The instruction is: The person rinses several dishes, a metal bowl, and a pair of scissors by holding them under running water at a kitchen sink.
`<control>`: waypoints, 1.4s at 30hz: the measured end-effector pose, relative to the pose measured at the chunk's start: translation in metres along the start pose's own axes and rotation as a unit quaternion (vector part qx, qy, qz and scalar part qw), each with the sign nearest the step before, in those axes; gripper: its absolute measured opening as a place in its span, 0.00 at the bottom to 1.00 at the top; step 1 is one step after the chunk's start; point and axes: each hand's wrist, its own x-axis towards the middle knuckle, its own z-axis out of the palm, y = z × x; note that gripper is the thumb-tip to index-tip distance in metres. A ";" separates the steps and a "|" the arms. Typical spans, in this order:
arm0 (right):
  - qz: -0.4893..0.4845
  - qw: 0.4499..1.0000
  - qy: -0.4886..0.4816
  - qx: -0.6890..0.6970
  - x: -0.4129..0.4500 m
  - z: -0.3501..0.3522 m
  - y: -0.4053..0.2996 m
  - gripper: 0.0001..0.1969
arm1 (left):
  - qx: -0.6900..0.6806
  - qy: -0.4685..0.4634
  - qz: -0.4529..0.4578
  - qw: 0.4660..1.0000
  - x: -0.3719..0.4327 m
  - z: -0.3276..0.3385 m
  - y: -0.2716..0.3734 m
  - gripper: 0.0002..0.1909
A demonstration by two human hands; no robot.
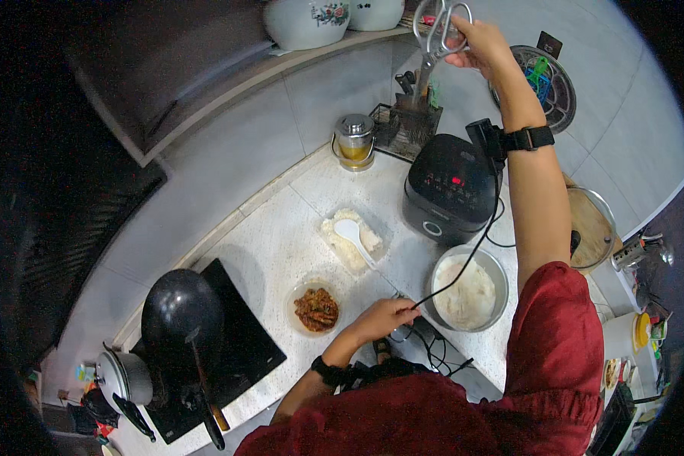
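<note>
High in the picture, my right hand (481, 48) grips one looped handle of metal kitchen scissors (431, 43). Their blades point down at a dark wire rack (407, 128) that holds knives with black handles; whether the tips sit inside it is hard to tell. My left hand (381, 318), at the counter's front edge, pinches a black cable (450, 279) that runs up to my right wrist. Near that hand stands a round container of brown saucy food (317, 309). Behind it, a clear box of white rice (342, 242) has a white spoon (350, 236) lying on the rice.
A black rice cooker (453, 188) with a lit display stands below my right arm, beside a metal pot of rice (467, 290). A lidded glass jar (354, 142) is by the wall. At left, a wok (179, 313) and a pressure cooker (125, 376) occupy the cooktop area.
</note>
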 end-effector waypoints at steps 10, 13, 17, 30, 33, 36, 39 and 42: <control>0.049 0.976 0.172 -0.126 0.105 -0.035 0.144 0.21 | -0.003 -0.007 -0.057 0.998 0.027 -0.047 0.055 0.12; 0.043 0.972 0.199 -0.114 0.123 -0.034 0.179 0.21 | -0.036 -0.006 -0.082 0.996 0.037 -0.056 0.062 0.11; 0.014 0.970 0.227 -0.086 0.146 -0.024 0.216 0.22 | -0.011 0.024 -0.065 0.998 0.052 -0.069 0.080 0.10; 0.067 0.986 0.148 -0.025 0.185 0.010 0.298 0.21 | -0.074 0.062 -0.180 0.979 0.094 -0.089 0.081 0.10; 0.090 0.988 0.126 -0.026 0.190 0.018 0.314 0.21 | -0.066 0.062 -0.178 0.980 0.099 -0.090 0.076 0.10; 0.095 0.986 0.111 -0.082 0.192 0.028 0.325 0.21 | -0.050 0.060 -0.182 0.980 0.102 -0.091 0.073 0.11; 0.111 0.985 0.083 -0.099 0.192 0.033 0.332 0.21 | -0.043 0.064 -0.177 0.981 0.104 -0.092 0.071 0.11; 0.083 0.982 0.066 -0.156 0.196 0.037 0.334 0.19 | -0.063 0.084 -0.174 0.979 0.106 -0.092 0.072 0.11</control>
